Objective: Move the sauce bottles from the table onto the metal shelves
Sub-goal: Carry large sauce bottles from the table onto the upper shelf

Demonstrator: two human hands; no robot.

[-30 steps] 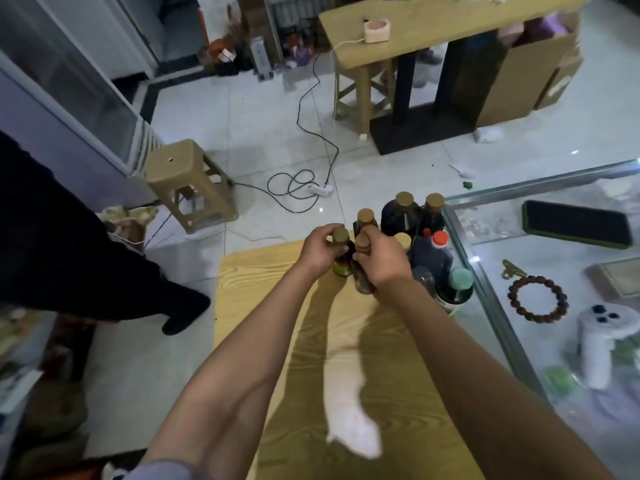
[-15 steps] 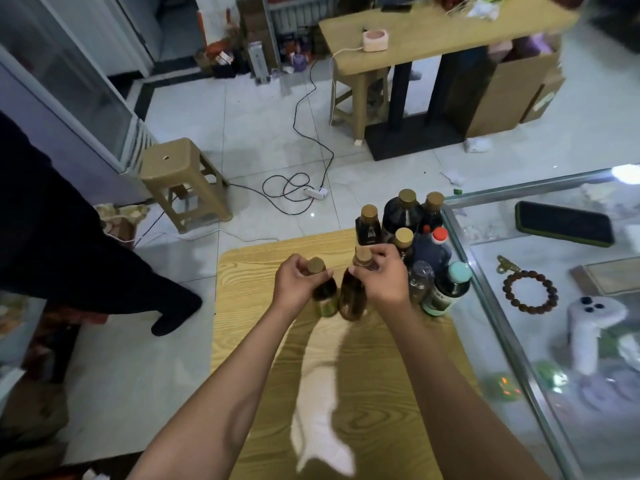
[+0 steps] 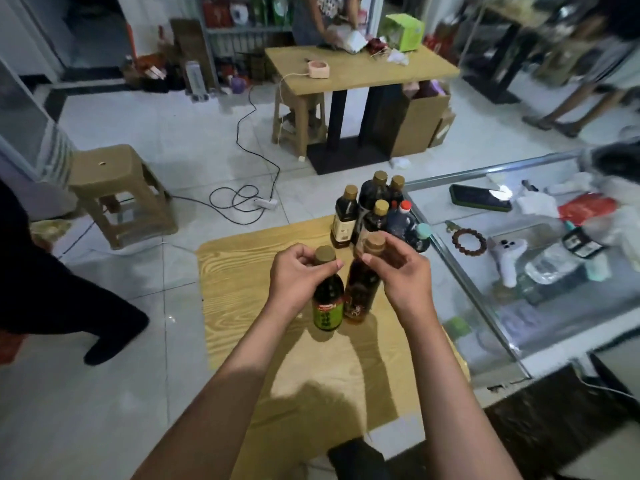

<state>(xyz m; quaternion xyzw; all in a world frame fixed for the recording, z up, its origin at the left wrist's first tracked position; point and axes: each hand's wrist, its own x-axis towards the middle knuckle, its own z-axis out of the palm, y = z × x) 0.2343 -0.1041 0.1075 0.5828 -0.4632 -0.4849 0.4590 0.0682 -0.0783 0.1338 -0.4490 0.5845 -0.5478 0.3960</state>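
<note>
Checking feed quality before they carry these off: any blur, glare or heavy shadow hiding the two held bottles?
Head view: green-label bottle and amber bottle are sharp in the left hand and right hand; arm shadows darken the near wooden table; glare on the glass counter; right edge motion-blurred, wide-angle bending.

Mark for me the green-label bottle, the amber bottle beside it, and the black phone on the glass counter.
green-label bottle [image 3: 327,315], head view, on its green label
amber bottle [image 3: 360,296], head view, on its lower body
black phone [image 3: 478,198], head view, on its screen
</note>
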